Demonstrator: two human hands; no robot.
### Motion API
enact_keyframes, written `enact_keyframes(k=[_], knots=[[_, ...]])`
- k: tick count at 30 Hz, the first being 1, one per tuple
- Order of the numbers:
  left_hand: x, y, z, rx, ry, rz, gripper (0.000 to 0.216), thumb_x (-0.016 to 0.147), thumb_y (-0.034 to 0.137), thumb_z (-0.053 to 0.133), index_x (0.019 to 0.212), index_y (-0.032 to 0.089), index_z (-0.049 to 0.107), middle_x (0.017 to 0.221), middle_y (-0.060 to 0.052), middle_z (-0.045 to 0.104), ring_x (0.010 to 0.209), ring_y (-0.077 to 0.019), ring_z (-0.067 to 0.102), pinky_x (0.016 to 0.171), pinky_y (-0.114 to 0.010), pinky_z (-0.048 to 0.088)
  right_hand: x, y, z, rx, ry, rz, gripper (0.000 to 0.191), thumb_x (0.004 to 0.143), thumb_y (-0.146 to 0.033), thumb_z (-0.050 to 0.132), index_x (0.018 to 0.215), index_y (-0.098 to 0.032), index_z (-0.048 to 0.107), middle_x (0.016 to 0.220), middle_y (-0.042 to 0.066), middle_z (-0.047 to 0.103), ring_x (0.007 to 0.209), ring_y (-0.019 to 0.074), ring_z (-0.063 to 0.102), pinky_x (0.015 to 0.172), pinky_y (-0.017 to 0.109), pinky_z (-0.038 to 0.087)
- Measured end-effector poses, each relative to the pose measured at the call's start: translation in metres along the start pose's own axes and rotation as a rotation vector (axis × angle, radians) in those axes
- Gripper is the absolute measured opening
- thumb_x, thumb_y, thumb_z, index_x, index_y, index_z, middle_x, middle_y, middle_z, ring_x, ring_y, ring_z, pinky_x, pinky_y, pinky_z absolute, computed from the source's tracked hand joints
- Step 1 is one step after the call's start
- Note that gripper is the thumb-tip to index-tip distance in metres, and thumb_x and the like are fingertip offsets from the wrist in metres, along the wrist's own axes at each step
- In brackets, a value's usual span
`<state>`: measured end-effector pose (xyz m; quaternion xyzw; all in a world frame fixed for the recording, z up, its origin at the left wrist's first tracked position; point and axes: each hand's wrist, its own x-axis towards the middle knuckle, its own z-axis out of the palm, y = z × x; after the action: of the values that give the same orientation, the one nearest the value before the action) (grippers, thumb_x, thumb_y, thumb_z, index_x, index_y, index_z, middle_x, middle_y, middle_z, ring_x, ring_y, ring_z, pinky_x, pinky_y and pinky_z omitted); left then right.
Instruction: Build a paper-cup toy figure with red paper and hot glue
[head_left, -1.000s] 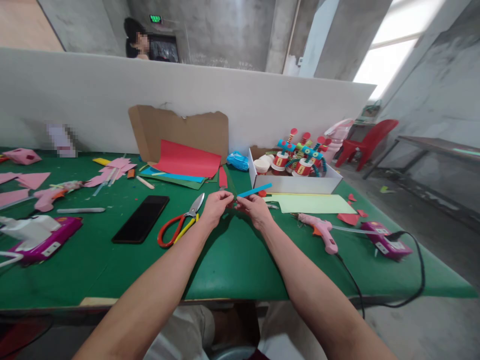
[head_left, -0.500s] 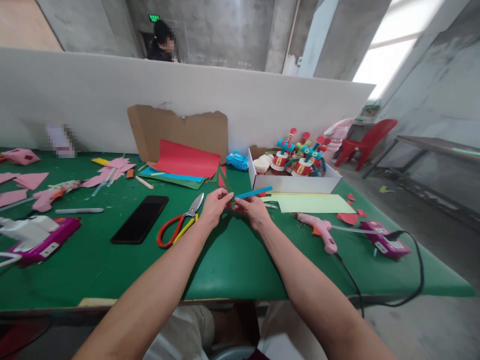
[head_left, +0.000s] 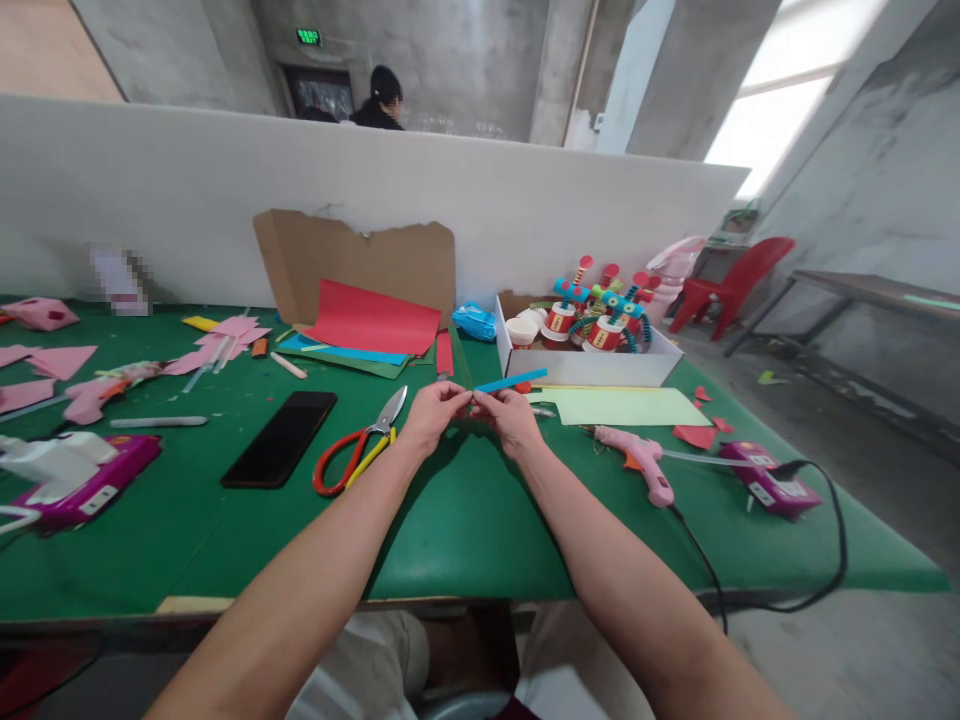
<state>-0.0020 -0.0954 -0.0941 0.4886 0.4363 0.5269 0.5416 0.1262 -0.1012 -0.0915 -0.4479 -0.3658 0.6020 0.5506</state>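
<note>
Over the middle of the green table, my left hand [head_left: 433, 415] and my right hand [head_left: 514, 418] meet fingertip to fingertip in a pinch. A blue paper strip [head_left: 513, 380] sticks out from the pinch toward the right, above my right hand. From the same spot a green paper strip [head_left: 462, 360] runs up and away; it blends with the tablecloth. The joined ends of both strips are hidden by my fingers. Left of my left forearm lie scissors [head_left: 341, 462] with red-orange handles. Right of my right hand is a pale green paper sheet [head_left: 634, 407].
Coloured paper [head_left: 375, 318] lies before a cardboard flap [head_left: 360, 250]. A white box [head_left: 589, 367] holds several paper-cup figures. A pink glue gun [head_left: 637, 460] with its cord is on the right, a phone [head_left: 280, 440] on the left. A person [head_left: 381, 100] is behind the white partition [head_left: 187, 190].
My fingertips have come closer together. The green strip has swung to point more directly away, and the blue strip has shifted slightly right. The person behind the partition moved right.
</note>
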Motion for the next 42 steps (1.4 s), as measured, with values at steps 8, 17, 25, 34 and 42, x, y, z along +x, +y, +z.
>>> enact_keyframes(k=[8, 17, 25, 34, 42], knots=[[0.001, -0.003, 0.001, -0.056, 0.025, -0.038, 0.031, 0.054, 0.038, 0.080, 0.064, 0.014, 0.063, 0.056, 0.001, 0.060, 0.050, -0.0085, 0.050, 0.052, -0.023, 0.039, 0.000, 0.002, 0.001, -0.040, 0.031, -0.055, 0.020, 0.059, -0.027, 0.081, 0.062, -0.016, 0.064, 0.057, 0.000, 0.065, 0.053, 0.0104, 0.058, 0.060, 0.025, 0.051], [0.002, -0.001, 0.001, -0.066, 0.084, 0.007, 0.032, 0.051, 0.038, 0.080, 0.062, 0.015, 0.061, 0.053, 0.004, 0.055, 0.048, -0.0077, 0.047, 0.050, -0.022, 0.036, 0.005, 0.000, -0.005, 0.012, -0.069, -0.011, 0.017, 0.058, -0.019, 0.080, 0.067, -0.016, 0.066, 0.063, -0.001, 0.067, 0.056, 0.0096, 0.060, 0.063, 0.025, 0.052], [-0.002, 0.006, 0.002, -0.019, 0.045, 0.020, 0.030, 0.051, 0.038, 0.079, 0.061, 0.015, 0.062, 0.054, 0.004, 0.057, 0.049, -0.0082, 0.047, 0.051, -0.023, 0.038, 0.008, 0.003, -0.009, 0.130, -0.133, 0.082, 0.026, 0.055, -0.028, 0.086, 0.065, -0.016, 0.065, 0.059, -0.002, 0.066, 0.054, 0.0089, 0.060, 0.065, 0.025, 0.054], [-0.001, 0.002, 0.001, 0.047, 0.094, 0.072, 0.024, 0.050, 0.033, 0.076, 0.061, 0.015, 0.064, 0.055, 0.003, 0.058, 0.051, -0.0092, 0.048, 0.051, -0.023, 0.038, 0.005, 0.002, -0.007, 0.094, -0.140, 0.031, 0.037, 0.045, -0.037, 0.090, 0.066, -0.017, 0.066, 0.058, -0.004, 0.063, 0.054, 0.0076, 0.057, 0.061, 0.023, 0.051], [0.000, 0.000, -0.001, 0.051, 0.044, 0.097, 0.022, 0.052, 0.032, 0.076, 0.063, 0.015, 0.067, 0.056, 0.000, 0.060, 0.052, -0.0110, 0.050, 0.051, -0.024, 0.039, 0.004, 0.002, -0.007, 0.056, -0.108, 0.005, 0.037, 0.045, -0.035, 0.090, 0.064, -0.017, 0.063, 0.057, -0.005, 0.062, 0.055, 0.0086, 0.058, 0.063, 0.024, 0.051]])
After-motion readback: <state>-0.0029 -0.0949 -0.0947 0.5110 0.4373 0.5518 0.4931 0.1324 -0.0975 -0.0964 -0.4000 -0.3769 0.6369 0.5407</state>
